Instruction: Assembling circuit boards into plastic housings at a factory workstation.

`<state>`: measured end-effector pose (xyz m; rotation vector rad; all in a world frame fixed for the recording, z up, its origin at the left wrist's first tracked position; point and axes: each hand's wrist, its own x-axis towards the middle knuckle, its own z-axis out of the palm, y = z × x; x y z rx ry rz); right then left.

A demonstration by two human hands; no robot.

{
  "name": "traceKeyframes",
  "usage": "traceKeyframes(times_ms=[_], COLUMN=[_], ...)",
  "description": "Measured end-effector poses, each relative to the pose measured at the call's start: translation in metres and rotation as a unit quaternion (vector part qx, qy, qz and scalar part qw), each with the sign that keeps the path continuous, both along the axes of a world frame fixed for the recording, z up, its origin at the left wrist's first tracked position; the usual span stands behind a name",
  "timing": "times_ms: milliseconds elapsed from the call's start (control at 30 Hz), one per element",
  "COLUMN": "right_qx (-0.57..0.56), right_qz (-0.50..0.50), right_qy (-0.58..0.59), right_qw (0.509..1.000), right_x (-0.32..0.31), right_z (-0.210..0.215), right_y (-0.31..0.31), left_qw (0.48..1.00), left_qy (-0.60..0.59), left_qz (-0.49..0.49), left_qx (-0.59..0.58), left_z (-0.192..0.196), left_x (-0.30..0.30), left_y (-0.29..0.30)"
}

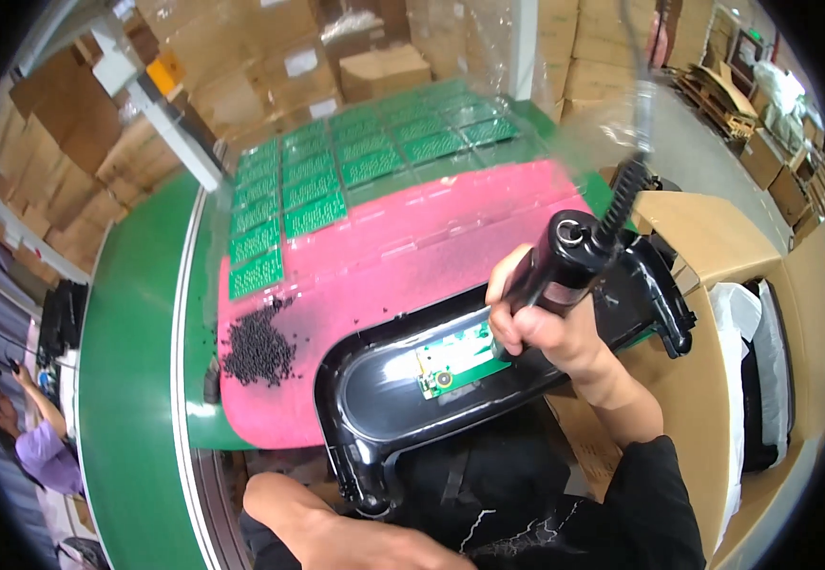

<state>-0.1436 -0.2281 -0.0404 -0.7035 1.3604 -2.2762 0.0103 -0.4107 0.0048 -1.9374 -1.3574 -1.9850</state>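
Observation:
My right hand (555, 337) is wrapped round a black electric screwdriver (567, 266), which points down at a green circuit board (443, 380). A coiled black cord (622, 204) rises from the tool's top. The board lies inside a glossy black plastic housing (367, 404), tilted across the front of the pink mat; my right hand hides part of the board and the tool's tip. Low in the picture, my left hand (389, 549) is in front of my body below the housing. Its fingers are cut off by the lower edge.
Small black screws (259, 347) lie heaped on the pink mat (365, 252). Green circuit boards (313, 214) stand in rows behind. A green belt (132, 370) runs along the left, with a person (47, 456) beyond. An open carton (717, 233) at right holds wrapped black parts.

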Motion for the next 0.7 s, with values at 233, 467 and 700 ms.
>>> traceKeyframes(times_ms=[233, 467, 700], right_qx=[-0.121, -0.064, 0.214], right_qz=[-0.188, -0.257, -0.563], right_qy=[-0.246, -0.148, 0.272], right_qw=[0.943, 0.953, 0.750], right_x=[-0.053, -0.048, -0.080], right_z=[0.006, -0.007, 0.008], right_y=[0.005, 0.052, 0.114], left_qw=[0.989, 0.532, 0.632], left_qy=[-0.148, -0.358, -0.417], left_qz=[0.008, 0.561, 0.607], left_qx=[-0.009, -0.523, -0.242], left_z=[-0.018, -0.086, -0.131], left_x=[-0.011, 0.043, 0.052], left_y=[-0.035, -0.079, -0.119])
